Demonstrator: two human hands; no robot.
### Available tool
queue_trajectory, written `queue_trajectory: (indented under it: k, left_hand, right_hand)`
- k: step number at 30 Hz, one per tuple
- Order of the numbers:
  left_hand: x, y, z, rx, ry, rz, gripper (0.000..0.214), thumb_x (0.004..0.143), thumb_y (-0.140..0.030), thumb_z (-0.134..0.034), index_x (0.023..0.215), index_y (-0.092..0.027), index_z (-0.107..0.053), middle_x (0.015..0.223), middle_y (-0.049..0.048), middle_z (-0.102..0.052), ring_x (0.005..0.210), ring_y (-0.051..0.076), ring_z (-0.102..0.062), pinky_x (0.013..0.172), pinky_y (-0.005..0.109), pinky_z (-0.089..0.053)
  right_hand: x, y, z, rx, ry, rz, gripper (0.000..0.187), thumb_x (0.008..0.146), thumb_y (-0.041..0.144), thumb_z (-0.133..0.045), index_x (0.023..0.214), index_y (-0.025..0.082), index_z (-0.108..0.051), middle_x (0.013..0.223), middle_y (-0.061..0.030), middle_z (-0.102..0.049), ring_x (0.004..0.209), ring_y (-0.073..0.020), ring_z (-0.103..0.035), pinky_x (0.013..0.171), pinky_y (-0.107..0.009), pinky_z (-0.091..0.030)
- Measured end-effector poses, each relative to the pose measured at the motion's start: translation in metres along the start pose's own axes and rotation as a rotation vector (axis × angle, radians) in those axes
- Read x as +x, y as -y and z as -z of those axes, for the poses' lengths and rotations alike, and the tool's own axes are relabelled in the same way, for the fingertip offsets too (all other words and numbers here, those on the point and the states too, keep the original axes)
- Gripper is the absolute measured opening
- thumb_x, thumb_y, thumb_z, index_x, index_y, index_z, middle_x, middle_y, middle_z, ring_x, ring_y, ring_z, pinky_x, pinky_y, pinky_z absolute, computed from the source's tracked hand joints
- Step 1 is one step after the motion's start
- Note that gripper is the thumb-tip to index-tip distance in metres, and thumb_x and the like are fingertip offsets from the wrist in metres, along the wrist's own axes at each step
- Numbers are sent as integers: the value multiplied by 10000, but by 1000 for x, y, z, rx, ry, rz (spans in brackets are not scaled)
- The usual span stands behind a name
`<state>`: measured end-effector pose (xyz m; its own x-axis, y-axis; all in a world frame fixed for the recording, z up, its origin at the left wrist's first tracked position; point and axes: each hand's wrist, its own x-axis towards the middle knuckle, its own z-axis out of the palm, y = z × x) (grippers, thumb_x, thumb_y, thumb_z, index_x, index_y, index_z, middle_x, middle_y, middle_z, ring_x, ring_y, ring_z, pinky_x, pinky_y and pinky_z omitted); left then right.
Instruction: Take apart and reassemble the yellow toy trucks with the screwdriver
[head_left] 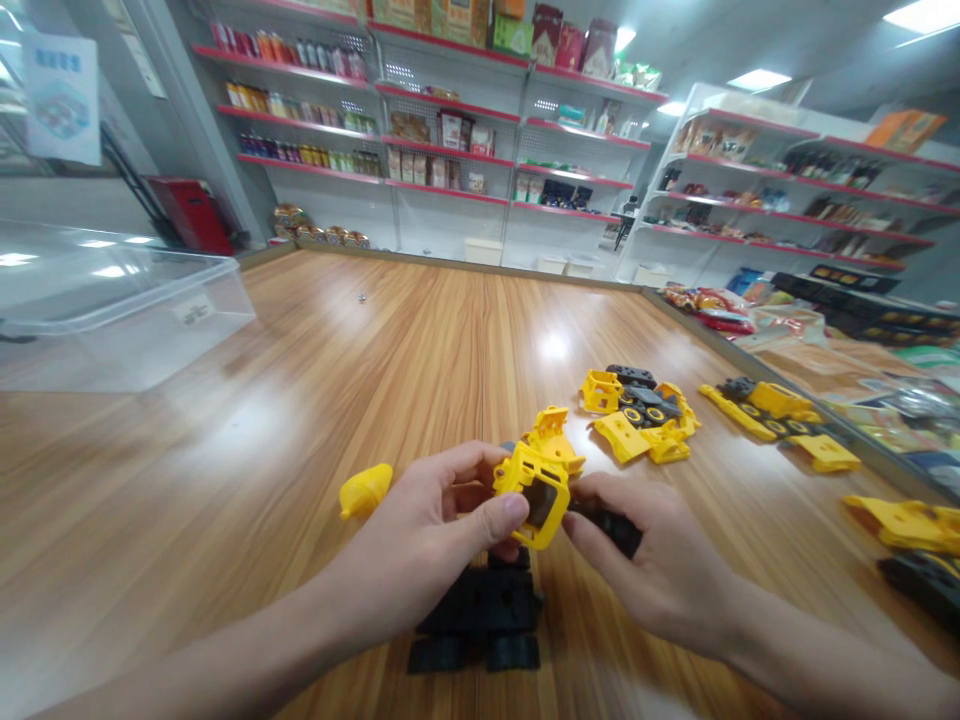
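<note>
Black chassis (480, 612) on table (225, 480), nearest. Above it, left hand (431, 530) pinches yellow cab piece (536, 480); right hand (656, 560) grips black part (615, 528) beside it. Yellow cone (365, 490) left; parts pile (641, 410) beyond.

One head-worn view looks forward and down, close over the glossy wooden tabletop (375, 350), toward red-edged white shop shelves (450, 130).

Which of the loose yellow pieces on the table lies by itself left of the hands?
The rounded yellow cone, just left of the left hand. The other yellow pieces lie in piles to the right, mixed with black parts.
</note>
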<state>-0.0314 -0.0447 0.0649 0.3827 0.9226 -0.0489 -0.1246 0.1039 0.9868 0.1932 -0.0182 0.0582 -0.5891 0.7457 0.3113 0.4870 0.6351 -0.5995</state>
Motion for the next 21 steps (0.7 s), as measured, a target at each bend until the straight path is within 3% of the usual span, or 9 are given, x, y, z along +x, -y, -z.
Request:
queue_trajectory:
  k: [2,5,8,11,14,18,21]
  left_hand:
    - [0,0,0,8,-9,4,312,887,-374,-630,1144,-197,-623,1053,76,-680,884,194,-649,764,335,-559]
    - [0,-1,1,23,10,-22,313,890,-362,-628,1163,-207,-626,1068,71,-675,893,191,-648,752,316,-558]
    - [-1,-1,1,43,22,-48,303,899,-343,-620,1181,-230,-624,1065,54,-675,896,183,-640,761,311,-553]
    - [-2,1,2,62,20,-75,311,902,-313,-620,1208,-256,-608,1066,39,-676,900,175,-633,788,312,-542]
    - [-3,4,2,85,19,-123,326,900,-274,-628,1224,-272,-597,1123,33,-669,941,172,-628,844,312,-520]
    - [-2,5,1,115,4,-152,320,894,-288,-635,1212,-281,-598,1144,22,-665,969,170,-629,873,309,-507]
    - [0,0,3,174,-57,-136,294,882,-329,-645,1162,-243,-615,1063,26,-680,937,176,-633,846,310,-512]
  right_hand:
    - [0,0,0,-49,-77,87,85,899,139,-539,894,155,-622,742,-4,-587,654,-116,-520,596,-251,-363]
    - [-2,0,-2,-15,-86,111,144,916,137,-520,810,145,-617,699,-1,-551,636,-106,-496,590,-252,-349]
    - [-2,-1,-3,237,7,-129,287,946,251,-514,685,148,-570,582,29,-459,530,-83,-406,494,-232,-296]
    - [-1,-3,-4,738,173,-482,322,951,386,-505,753,147,-591,524,63,-400,404,-49,-265,370,-198,-175]
    - [1,-5,-3,1069,253,-670,299,917,411,-565,781,146,-590,518,80,-391,366,-23,-179,332,-179,-72]
    - [3,-5,-3,1141,257,-708,292,906,413,-586,775,151,-579,520,86,-372,374,-21,-164,337,-174,-60]
    - [2,-5,-8,934,215,-634,318,947,438,-503,791,169,-569,521,83,-366,386,-43,-190,351,-189,-120]
